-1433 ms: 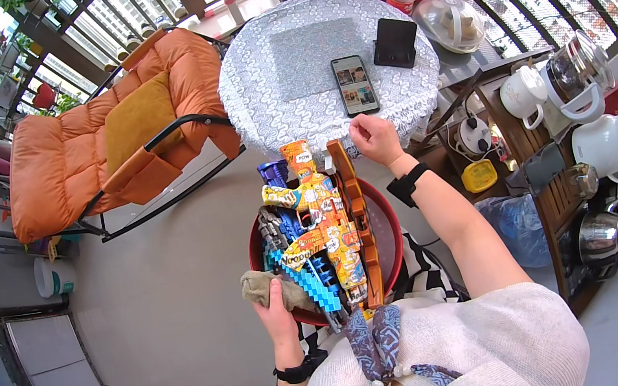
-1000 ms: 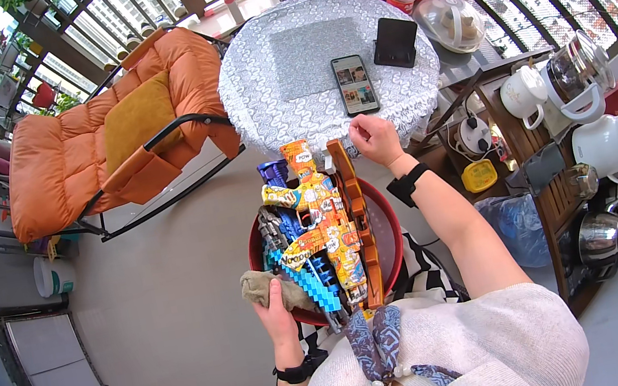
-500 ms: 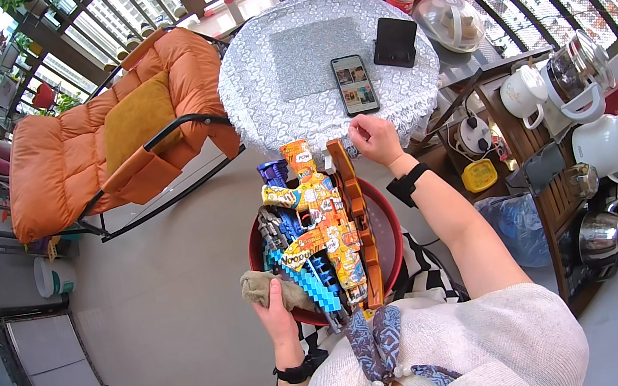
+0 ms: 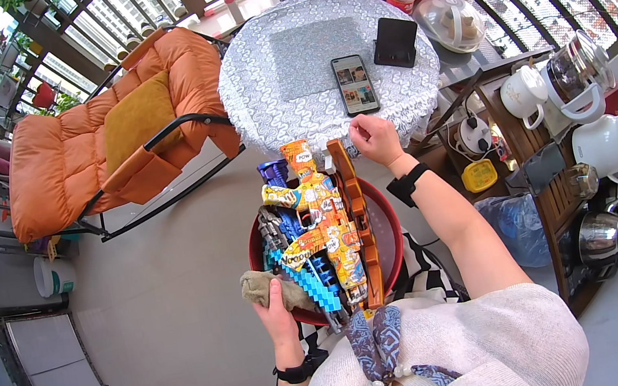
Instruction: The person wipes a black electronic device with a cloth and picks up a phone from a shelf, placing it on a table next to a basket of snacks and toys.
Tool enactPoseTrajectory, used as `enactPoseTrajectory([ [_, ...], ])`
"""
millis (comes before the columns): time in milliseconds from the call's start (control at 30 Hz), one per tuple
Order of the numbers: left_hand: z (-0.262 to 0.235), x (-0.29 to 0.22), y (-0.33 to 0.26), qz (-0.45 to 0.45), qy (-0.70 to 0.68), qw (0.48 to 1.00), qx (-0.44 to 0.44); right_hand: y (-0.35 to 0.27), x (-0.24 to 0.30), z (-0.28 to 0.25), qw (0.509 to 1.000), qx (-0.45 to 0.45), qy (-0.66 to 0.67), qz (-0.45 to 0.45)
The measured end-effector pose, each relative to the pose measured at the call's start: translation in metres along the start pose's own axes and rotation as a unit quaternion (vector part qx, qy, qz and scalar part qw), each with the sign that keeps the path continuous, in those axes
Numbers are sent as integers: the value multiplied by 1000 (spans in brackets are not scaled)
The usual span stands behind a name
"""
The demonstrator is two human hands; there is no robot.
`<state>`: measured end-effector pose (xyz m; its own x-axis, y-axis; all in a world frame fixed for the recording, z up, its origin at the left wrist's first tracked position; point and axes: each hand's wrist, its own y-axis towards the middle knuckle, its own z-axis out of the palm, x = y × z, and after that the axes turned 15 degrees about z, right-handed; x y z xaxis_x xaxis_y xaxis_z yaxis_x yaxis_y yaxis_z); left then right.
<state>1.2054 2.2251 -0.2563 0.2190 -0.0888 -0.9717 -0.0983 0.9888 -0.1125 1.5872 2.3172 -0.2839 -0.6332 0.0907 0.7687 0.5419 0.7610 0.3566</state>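
My left hand [image 4: 275, 319] grips a bunched olive-grey cloth [image 4: 258, 286] at the left rim of a red basin [image 4: 393, 240]. Lying across the basin is a pile of toys. A yellow toy gun with comic-style print [image 4: 320, 199] is on top. Beside it are a blue pixel-patterned toy sword [image 4: 313, 285], a dark blue toy piece [image 4: 273, 173] and a long orange-brown toy [image 4: 359, 221]. My right hand [image 4: 374, 138], curled into a loose fist with nothing visible in it, rests at the near table edge. Just beyond it lies a phone [image 4: 355, 86] with its screen lit.
A round table with a white lace cloth [image 4: 253, 112] stands ahead, bearing a black stand [image 4: 395, 41]. An orange padded chair [image 4: 64, 162] is at left. On the right, a wooden shelf [image 4: 570, 217] holds white kettles [image 4: 606, 145] and a steel pot [image 4: 602, 236].
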Motion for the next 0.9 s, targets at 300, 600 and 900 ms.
enactPoseTrajectory([
  [300,-1,2,0,3,-2,1000,1,0,-2,1,1000,1,1,3],
  [600,-2,2,1,8,3,1000,6,0,0,0,1000,3,-2,5],
  [900,-5,5,2,11,3,1000,11,0,1,0,1000,4,-3,1],
])
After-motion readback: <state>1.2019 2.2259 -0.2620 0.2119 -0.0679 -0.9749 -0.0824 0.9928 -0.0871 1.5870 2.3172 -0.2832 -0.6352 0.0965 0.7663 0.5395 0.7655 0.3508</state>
